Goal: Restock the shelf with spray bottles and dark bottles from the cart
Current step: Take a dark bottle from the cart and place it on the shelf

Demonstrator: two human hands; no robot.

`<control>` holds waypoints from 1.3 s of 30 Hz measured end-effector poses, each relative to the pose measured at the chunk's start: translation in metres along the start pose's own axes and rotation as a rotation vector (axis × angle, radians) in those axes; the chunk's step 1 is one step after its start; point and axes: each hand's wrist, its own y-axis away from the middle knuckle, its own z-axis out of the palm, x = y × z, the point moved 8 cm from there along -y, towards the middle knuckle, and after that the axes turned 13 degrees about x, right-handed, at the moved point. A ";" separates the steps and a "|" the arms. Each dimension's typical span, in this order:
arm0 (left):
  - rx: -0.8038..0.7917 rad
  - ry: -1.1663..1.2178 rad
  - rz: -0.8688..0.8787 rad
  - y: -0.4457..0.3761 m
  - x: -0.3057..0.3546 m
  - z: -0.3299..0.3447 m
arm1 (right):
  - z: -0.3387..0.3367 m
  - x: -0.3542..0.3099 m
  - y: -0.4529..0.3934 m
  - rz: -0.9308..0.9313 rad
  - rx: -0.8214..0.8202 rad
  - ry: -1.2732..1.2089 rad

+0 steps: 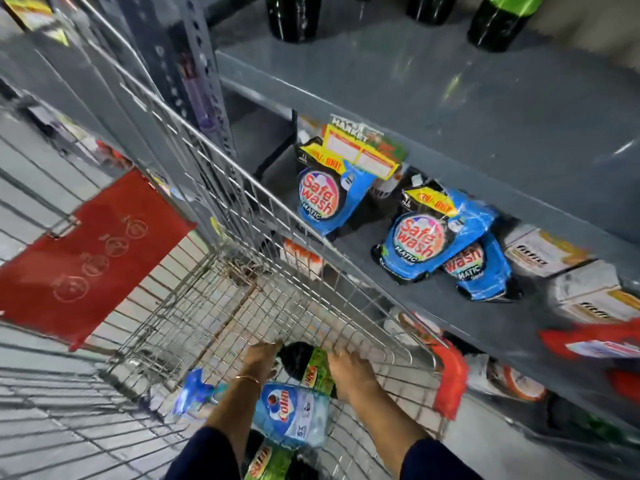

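Both hands down inside the wire cart (263, 292), reaching for a dark bottle (294, 358) with a green label lying on its side near the basket floor. Left hand (258, 358) at the bottle's left side, fingers curled toward it, a thin bangle on the wrist; right hand (349, 372) at its right side, over the green label. Cannot tell whether either grip has closed on the bottle, since motion blur and the bottle's dark body hide the contact. Just nearer the camera, between the forearms, a clear spray bottle (291, 414) with a blue label, also lying down, its blue trigger head (194, 393) off to the left. Another green-labelled dark bottle (273, 462) at the bottom edge. Red flap (90, 258) hanging on the cart's left side. To the right, grey shelf (450, 98) with three dark bottles (294, 15) standing upright along its back. Lower shelf holding blue detergent pouches (329, 199) and white boxes (543, 251).
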 end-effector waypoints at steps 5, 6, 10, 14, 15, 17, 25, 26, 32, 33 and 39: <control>0.038 0.028 -0.027 -0.010 -0.003 0.012 | 0.013 -0.004 -0.007 -0.012 -0.023 0.080; 0.052 0.029 -0.026 -0.012 -0.003 0.011 | 0.012 -0.005 -0.007 -0.021 -0.004 0.097; 0.077 0.046 0.001 -0.001 0.004 0.002 | 0.006 -0.008 0.001 -0.037 0.065 0.131; 0.038 0.110 0.034 0.024 0.023 -0.006 | -0.011 -0.008 0.012 -0.030 0.088 0.058; 0.029 0.133 0.039 0.030 0.028 -0.011 | -0.018 -0.009 0.017 -0.028 0.099 0.024; 0.004 0.156 0.066 0.043 0.041 -0.020 | -0.038 -0.008 0.026 -0.018 0.123 -0.020; -0.155 0.218 0.407 0.144 0.137 -0.067 | -0.136 -0.022 0.074 -0.008 0.262 -0.089; -0.168 0.204 0.458 0.159 0.150 -0.072 | -0.146 -0.022 0.076 -0.006 0.292 -0.076; -0.063 0.150 0.716 0.242 0.242 -0.121 | -0.248 -0.028 0.113 0.042 0.703 -0.082; -0.043 0.129 0.762 0.254 0.256 -0.125 | -0.263 -0.028 0.119 0.041 0.781 -0.127; 0.048 0.106 0.999 0.356 0.329 -0.133 | -0.326 -0.015 0.123 0.000 0.861 -0.446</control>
